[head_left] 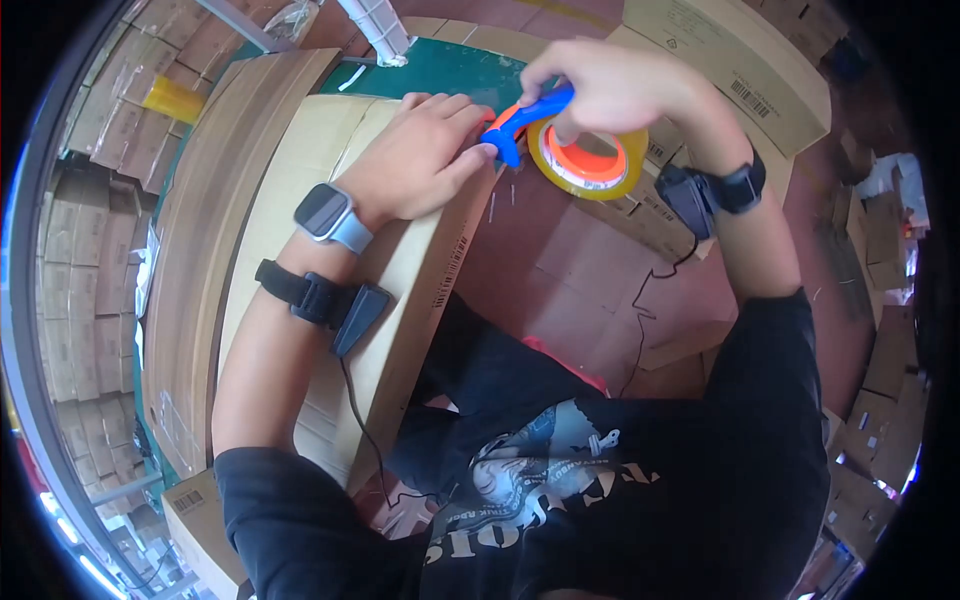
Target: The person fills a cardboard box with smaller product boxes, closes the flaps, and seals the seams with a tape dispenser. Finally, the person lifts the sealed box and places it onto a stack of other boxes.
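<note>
My right hand [610, 85] is wrapped round the handle of a blue and orange tape dispenser [515, 125]. A roll of clear yellowish tape [633, 172] on an orange hub hangs from it. The dispenser's head meets the far end of a long, flat cardboard box [350, 270]. On the box's top, close to that end, my left hand [425, 155] lies flat with fingers stretched out, its thumb reaching to the dispenser's head. Whether tape sticks to the box there cannot be seen.
The box lies on a green-topped table [450, 70], beside brown wood-grain panels [215, 250]. A white post-like object [378, 30] stands at the far edge. Large cartons [745, 70] are at the far right, and stacked boxes [85, 290] line the left.
</note>
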{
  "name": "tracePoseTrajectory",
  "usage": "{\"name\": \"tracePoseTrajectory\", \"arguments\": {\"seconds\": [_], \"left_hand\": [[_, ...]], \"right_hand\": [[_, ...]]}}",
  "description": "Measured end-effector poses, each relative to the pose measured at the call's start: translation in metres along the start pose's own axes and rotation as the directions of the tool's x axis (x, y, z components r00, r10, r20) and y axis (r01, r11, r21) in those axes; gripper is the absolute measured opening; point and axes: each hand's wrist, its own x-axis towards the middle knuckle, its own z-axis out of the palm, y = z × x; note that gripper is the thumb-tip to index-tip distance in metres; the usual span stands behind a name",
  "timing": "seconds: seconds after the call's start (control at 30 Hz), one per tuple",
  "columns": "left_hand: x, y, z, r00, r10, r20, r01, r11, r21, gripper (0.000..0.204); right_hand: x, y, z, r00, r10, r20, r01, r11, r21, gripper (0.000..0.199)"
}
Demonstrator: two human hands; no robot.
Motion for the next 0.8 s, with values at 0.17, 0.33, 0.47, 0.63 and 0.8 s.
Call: {"name": "tracePoseTrajectory", "arguments": {"seconds": [0.17,0.33,0.47,0.63,0.8], "left_hand": [[-0.002,-0.007,-0.007,0.995,0.060,0.077,-0.063,0.998,0.028,0.038],[-0.010,0.011,-0.008,0.982,0.006,0.188,-0.031,0.991,0.131,0.040],[-0.022,0.005,-0.017,0.967,0.252,-0.033,-0.235,0.937,0.259,0.045],[-0.056,-0.082,-0.070,0.878,-0.468,-0.096,0.437,0.868,-0.237,0.052],[-0.071,-0.111,-0.034,0.805,-0.593,0.018,0.590,0.798,-0.124,0.072]], "right_hand": [[0.021,-0.027,0.068,0.702,0.261,0.663,0.121,0.873,-0.472,0.030],[0.003,0.013,0.060,0.858,-0.064,0.509,0.184,0.965,-0.188,0.036],[0.004,0.042,0.024,0.997,0.004,0.073,0.013,0.976,-0.219,0.032],[0.101,0.073,0.079,0.920,-0.196,-0.340,0.025,0.894,-0.448,0.041],[0.158,0.091,0.124,0.869,-0.326,-0.372,0.156,0.895,-0.418,0.042]]}}
